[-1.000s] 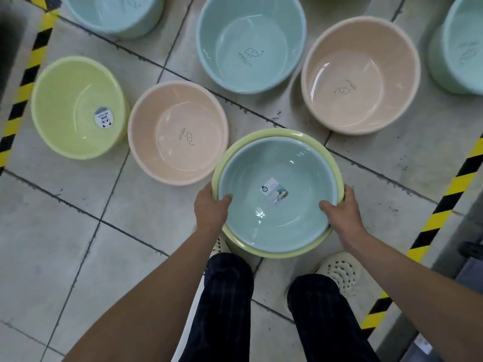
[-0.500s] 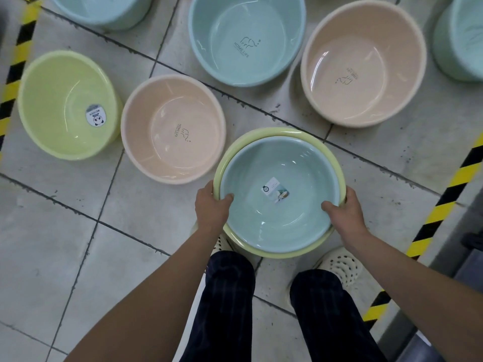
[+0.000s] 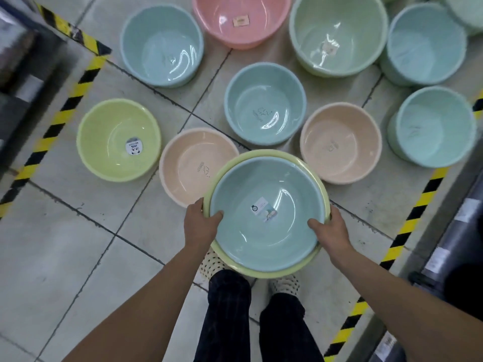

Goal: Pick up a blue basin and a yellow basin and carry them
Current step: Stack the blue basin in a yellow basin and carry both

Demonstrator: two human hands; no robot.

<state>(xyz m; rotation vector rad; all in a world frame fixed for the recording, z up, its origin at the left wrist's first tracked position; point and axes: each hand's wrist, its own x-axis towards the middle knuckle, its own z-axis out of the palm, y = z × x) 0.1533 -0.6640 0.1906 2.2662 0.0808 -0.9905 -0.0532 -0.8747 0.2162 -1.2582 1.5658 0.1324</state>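
1. My left hand (image 3: 201, 226) is clamped on the left rims of the nested pair, thumb hooked inside the blue basin (image 3: 266, 215).
2. My right hand (image 3: 330, 231) clamps the right rims the same way.
3. The blue basin sits inside the yellow basin (image 3: 285, 269), both held above my feet and the tiled floor (image 3: 65, 244).
4. A peach basin (image 3: 190, 163) stands on the floor just beyond my left hand.
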